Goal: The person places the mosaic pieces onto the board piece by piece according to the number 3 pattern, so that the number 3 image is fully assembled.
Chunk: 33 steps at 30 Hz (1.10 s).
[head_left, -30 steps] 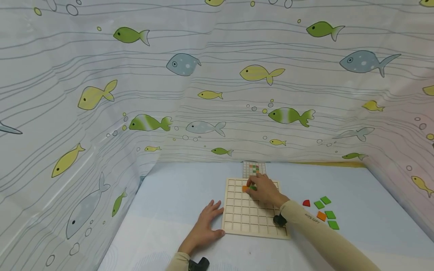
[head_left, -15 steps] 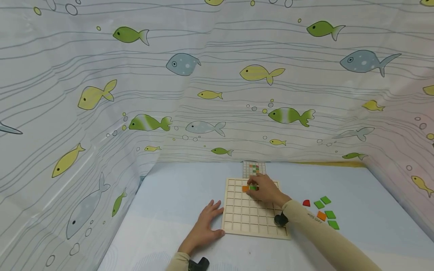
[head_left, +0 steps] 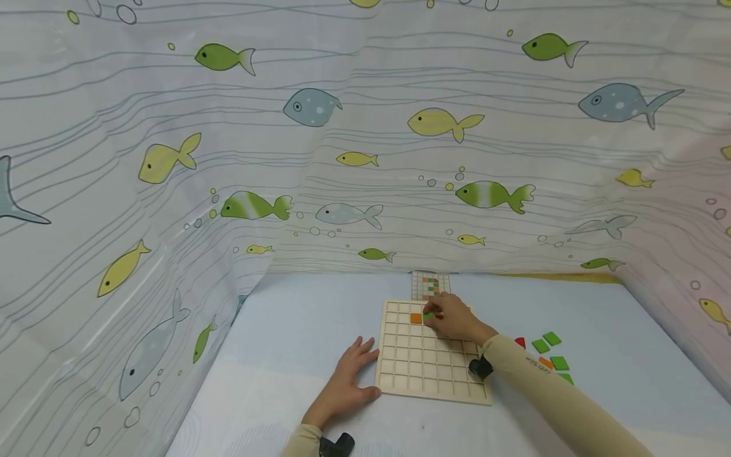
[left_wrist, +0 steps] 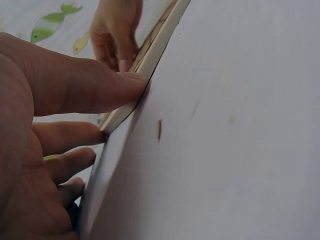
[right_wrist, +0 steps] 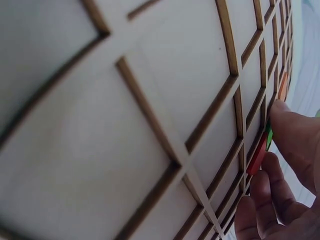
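Note:
A light wooden grid board [head_left: 405,362] lies on the table. On its left edge and near corner rest the spread fingers and thumb of my left hand [head_left: 346,385], also close up in the left wrist view. Over the board's far rows, my right hand [head_left: 454,317] pinches a small green square tile [right_wrist: 269,137] between thumb and fingertips. That tile looks tilted in its cell. An orange square tile [head_left: 415,318] sits in the cell to its left. On its other side is a red piece [right_wrist: 257,156], mostly hidden by the hand in the head view.
A pattern card [head_left: 422,287] with coloured squares lies behind the board. To the right are several loose green tiles [head_left: 551,338], an orange tile [head_left: 546,362] and a red piece [head_left: 520,343], some partly covered by the right sleeve. A fish-printed sheet [head_left: 342,184] hangs behind.
The green tile lay flat beside the orange one half a second ago and now looks tilted in my right fingers. My right hand has shifted slightly right; my left stays on the board.

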Each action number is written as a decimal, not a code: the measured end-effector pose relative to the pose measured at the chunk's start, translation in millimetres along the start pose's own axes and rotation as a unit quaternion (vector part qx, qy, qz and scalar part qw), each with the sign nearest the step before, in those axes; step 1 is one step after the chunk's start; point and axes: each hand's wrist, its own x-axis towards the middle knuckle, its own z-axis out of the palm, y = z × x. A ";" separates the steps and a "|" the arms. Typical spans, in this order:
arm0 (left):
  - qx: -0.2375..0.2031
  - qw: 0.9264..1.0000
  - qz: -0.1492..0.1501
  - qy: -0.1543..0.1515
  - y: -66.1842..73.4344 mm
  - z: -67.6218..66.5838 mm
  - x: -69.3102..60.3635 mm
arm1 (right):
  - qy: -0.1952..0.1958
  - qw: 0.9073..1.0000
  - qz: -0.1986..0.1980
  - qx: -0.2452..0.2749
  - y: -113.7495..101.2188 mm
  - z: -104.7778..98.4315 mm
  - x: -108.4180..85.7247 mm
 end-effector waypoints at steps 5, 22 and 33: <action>0.000 1.000 0.000 0.001 -1.3 1.0 -0.2 | 0.005 1.000 -0.001 -0.010 2.3 1.3 0.2; 0.002 1.000 -0.006 0.001 1.9 1.0 -0.1 | 0.015 1.000 0.004 -0.010 3.5 0.1 -1.4; 0.002 1.000 -0.005 0.000 0.5 0.5 -0.2 | 0.037 0.999 0.035 -0.003 0.0 -1.6 -4.7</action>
